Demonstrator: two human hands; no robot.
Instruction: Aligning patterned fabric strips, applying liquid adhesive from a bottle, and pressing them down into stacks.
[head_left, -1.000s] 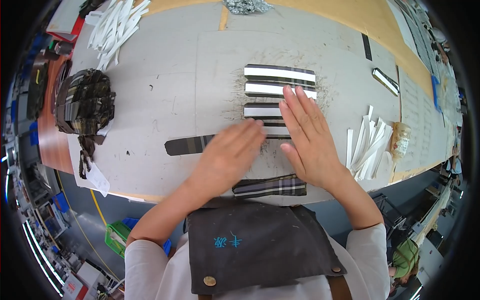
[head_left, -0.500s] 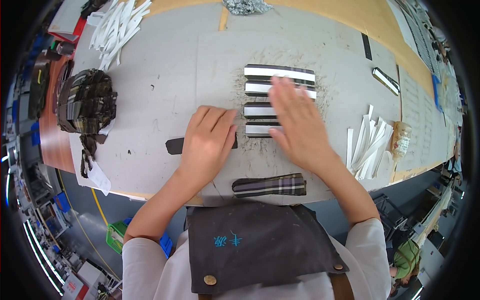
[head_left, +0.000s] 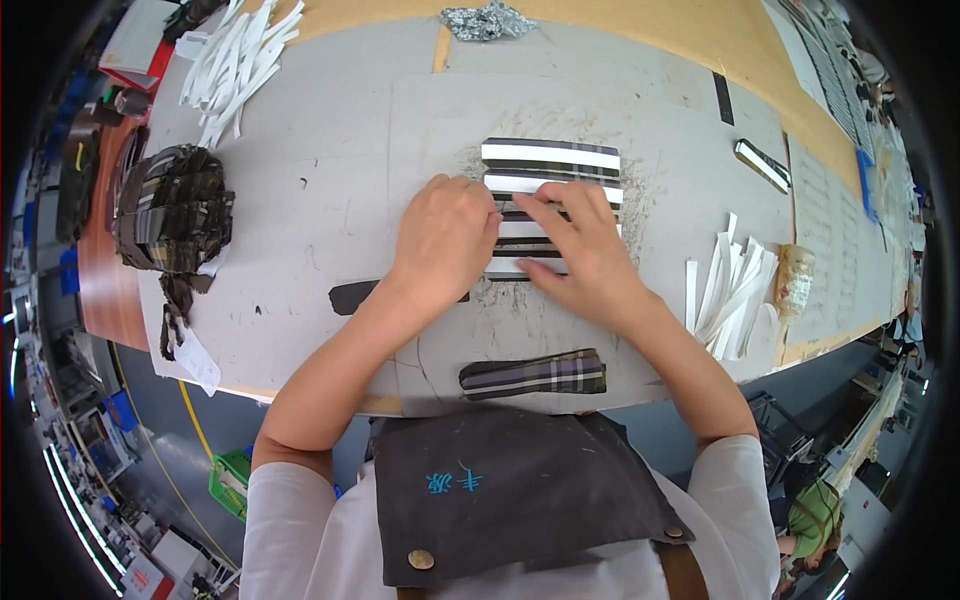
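Several dark plaid fabric strips topped with white bands (head_left: 550, 154) lie stacked in rows on the grey work board (head_left: 300, 240). My left hand (head_left: 445, 235) is at the left ends of these rows with its fingers curled and pressed together; what they pinch, if anything, is hidden. My right hand (head_left: 585, 255) rests over the lower rows, thumb and fingers apart and slightly bent, the index finger reaching toward my left fingertips. A loose dark strip (head_left: 350, 296) lies partly under my left arm. A folded plaid piece (head_left: 532, 374) lies near the front edge.
A bundle of dark plaid cloth (head_left: 172, 210) sits at left. White strips lie at the back left (head_left: 240, 60) and right (head_left: 730, 290), beside a jar (head_left: 795, 280). Crumpled foil (head_left: 485, 20) is at the back. A co-worker in green (head_left: 810, 520) is at the lower right.
My left hand has moved up and right from over the loose strip to the rows' left ends, fingers curling. My right hand's fingers have bent and shifted slightly down from lying flatter.
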